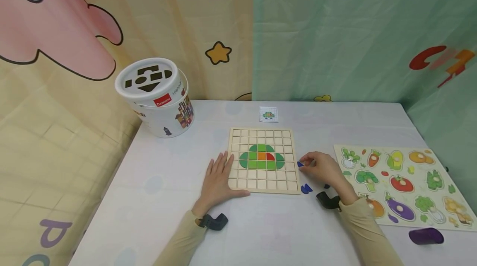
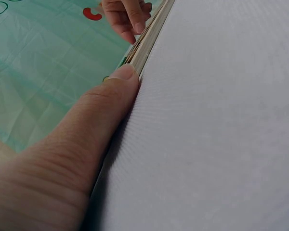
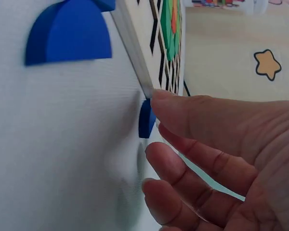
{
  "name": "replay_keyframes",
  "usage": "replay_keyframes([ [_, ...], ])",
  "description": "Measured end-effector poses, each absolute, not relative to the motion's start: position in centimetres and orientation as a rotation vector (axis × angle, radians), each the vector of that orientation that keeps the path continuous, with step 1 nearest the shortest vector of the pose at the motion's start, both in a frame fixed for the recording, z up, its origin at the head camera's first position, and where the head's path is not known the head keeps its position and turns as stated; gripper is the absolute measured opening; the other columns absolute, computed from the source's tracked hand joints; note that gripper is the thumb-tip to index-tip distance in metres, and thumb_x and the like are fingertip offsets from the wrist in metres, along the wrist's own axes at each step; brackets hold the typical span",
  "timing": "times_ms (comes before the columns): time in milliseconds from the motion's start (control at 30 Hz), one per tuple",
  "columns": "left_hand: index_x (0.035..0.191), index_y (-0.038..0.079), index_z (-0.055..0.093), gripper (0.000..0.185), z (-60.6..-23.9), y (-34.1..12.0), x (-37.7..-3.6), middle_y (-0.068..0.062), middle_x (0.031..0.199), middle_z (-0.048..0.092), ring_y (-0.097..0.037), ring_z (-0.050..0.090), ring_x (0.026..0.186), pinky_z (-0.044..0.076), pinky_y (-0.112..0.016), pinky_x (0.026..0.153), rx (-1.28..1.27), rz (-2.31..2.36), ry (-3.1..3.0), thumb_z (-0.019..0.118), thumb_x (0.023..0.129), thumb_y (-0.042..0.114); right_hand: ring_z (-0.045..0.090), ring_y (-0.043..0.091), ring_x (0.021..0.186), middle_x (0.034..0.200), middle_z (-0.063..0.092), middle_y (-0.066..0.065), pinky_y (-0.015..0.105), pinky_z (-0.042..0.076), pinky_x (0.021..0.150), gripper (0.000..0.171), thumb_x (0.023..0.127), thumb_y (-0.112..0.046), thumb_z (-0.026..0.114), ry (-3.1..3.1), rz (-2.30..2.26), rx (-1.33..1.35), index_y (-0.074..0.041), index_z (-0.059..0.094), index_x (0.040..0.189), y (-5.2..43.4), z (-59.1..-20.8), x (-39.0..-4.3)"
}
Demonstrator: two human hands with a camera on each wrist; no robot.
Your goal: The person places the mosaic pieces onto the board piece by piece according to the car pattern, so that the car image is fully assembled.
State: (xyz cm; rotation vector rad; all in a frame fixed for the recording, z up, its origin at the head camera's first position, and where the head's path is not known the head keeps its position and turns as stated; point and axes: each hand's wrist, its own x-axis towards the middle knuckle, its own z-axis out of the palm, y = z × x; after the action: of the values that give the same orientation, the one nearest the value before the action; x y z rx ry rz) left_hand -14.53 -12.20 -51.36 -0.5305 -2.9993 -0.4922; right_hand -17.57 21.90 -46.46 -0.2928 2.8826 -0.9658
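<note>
A wooden grid board (image 1: 242, 175) lies at the table's middle, with green, orange and red tiles (image 1: 261, 157) forming a dome shape on it. My left hand (image 1: 222, 166) rests flat on the board's near left corner, and its thumb (image 2: 101, 125) lies along the board's edge (image 2: 145, 45). My right hand (image 1: 303, 164) is at the board's right edge and pinches a small blue piece (image 3: 146, 118) there. More blue pieces (image 1: 306, 188) lie on the table just in front of that hand; one is a half-round (image 3: 70, 36).
A small pattern card (image 1: 268, 114) lies behind the board. A white shape-sorter bucket (image 1: 154, 96) stands at the back left. A vegetable peg puzzle (image 1: 402, 183) fills the right side, with a purple object (image 1: 426, 236) in front of it. Curtains hang behind the table.
</note>
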Motion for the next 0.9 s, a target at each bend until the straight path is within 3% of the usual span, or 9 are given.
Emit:
replay_keyframes([
  [267,0.152,0.008,0.020,0.122,-51.28,-12.16,-14.51,-0.013,0.156,0.015,-0.026,0.006,0.143,0.001,-0.044,0.114,-0.527,-0.485,-2.997,0.062,0.063,0.080,0.054,0.017,0.065,0.079,0.062,0.002,0.033,0.043,0.054,0.011,0.082,-0.013,0.072,2.975,-0.853,-0.236,-0.005,0.071,0.089,21.77,-46.71,-17.76],
  [500,0.152,0.008,0.020,0.122,-51.22,-12.19,-14.52,-0.012,0.156,0.016,-0.026,0.006,0.143,0.001,-0.044,0.114,-0.520,-0.490,-2.996,0.063,0.063,0.079,0.056,0.021,0.073,0.082,0.062,0.003,0.037,0.045,0.061,0.015,0.082,-0.017,0.073,2.975,-0.867,-0.254,-0.005,0.072,0.091,21.39,-46.38,-18.01],
  [900,0.151,0.006,0.022,0.122,-51.24,-12.11,-14.46,-0.013,0.156,0.017,-0.027,0.008,0.143,0.002,-0.044,0.114,-0.529,-0.515,-2.978,0.065,0.062,0.079,0.052,0.016,0.064,0.076,0.061,0.000,0.032,0.040,0.055,0.011,0.081,-0.015,0.073,2.912,-0.921,-0.217,-0.009,0.065,0.084,21.36,-46.48,-18.20],
])
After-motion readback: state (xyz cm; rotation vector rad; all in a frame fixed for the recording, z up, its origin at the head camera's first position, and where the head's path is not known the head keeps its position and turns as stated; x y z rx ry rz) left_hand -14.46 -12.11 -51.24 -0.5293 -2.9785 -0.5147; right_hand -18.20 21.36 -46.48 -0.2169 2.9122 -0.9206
